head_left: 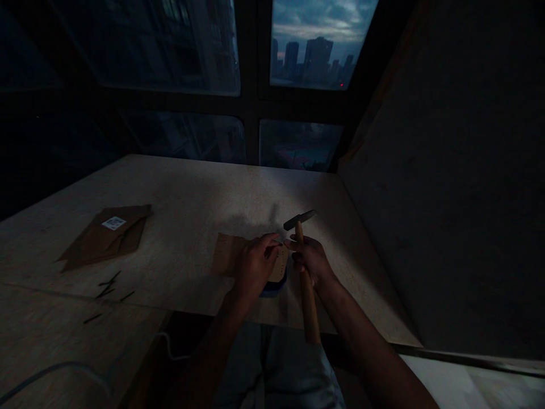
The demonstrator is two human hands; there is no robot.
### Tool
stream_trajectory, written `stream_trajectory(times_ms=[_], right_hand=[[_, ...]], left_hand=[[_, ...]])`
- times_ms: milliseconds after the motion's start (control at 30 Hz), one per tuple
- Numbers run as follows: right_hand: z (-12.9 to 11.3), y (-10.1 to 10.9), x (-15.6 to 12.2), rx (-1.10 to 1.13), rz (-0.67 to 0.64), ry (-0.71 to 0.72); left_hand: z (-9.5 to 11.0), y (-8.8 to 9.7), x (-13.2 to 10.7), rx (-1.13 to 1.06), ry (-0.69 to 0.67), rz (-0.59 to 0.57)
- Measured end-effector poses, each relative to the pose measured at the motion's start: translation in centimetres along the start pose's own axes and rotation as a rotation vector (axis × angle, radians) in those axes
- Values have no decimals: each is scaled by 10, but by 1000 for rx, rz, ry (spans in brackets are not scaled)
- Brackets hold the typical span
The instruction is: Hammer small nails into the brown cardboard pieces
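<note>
My right hand [314,260] is wrapped loosely round the wooden handle of a hammer [310,307], whose dark head points up and away from me. The thumb and fingers of my left hand [256,262] are pinched together, with the tips close to those of my right hand. Whatever sits between them is too small and dark to name. Under my left hand lies a brown cardboard piece [279,266] with a row of small dark marks. It rests on a dark blue object [273,288], mostly hidden. More brown cardboard [226,255] shows left of the hand.
Brown paper envelopes [114,236] with a white label lie on the left of the pale table [191,193]. Several thin dark sticks [108,286] are scattered nearer me. A cable [63,366] crosses the lower left. A dark panel [451,199] rises on the right, windows behind.
</note>
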State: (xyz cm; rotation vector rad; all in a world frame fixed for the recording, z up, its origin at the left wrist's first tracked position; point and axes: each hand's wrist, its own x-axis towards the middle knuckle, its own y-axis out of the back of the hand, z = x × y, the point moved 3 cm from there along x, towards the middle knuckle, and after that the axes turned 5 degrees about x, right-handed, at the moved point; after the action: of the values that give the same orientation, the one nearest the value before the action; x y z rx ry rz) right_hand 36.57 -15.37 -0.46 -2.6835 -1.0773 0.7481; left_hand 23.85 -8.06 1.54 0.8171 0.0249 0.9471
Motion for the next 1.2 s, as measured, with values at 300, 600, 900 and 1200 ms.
stream_trajectory(times_ms=[300, 600, 900, 1200], right_hand=[[-8, 9, 12, 18, -42, -42], [17, 16, 21, -21, 16, -51], [17, 14, 25, -128, 28, 39], [-15, 34, -25, -283, -66, 268]], left_hand=[[6, -12, 9, -25, 55, -39], [-20, -26, 4, -70, 136, -87], [-30, -27, 7, -193, 162, -79], [-33, -30, 1, -151, 149, -60]])
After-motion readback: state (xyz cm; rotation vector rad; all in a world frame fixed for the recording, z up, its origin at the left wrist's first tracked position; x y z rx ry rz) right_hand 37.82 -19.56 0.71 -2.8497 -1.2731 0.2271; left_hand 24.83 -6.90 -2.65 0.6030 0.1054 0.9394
